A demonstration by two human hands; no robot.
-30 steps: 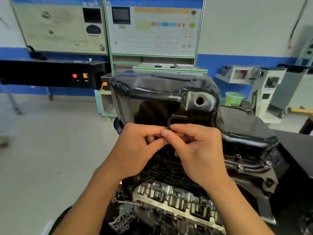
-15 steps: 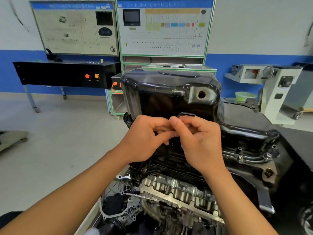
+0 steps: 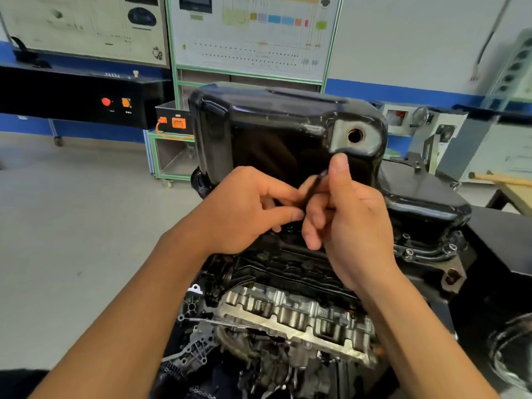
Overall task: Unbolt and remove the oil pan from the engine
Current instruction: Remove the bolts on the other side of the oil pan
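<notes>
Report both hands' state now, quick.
Left hand: closed, pinching the hex key at its lower end.
Right hand: closed on the same hex key, higher up.

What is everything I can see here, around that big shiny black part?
oil pan: one, glossy black, on top of the engine, centre.
engine: one, dark and silver metal, below the pan.
hex key: one, black, in front of the pan.
display boards: two, pale, back wall.
console: one, black with red and orange buttons, left background.
left hand: pinches the key's lower end.
right hand: grips the key's shaft.
</notes>
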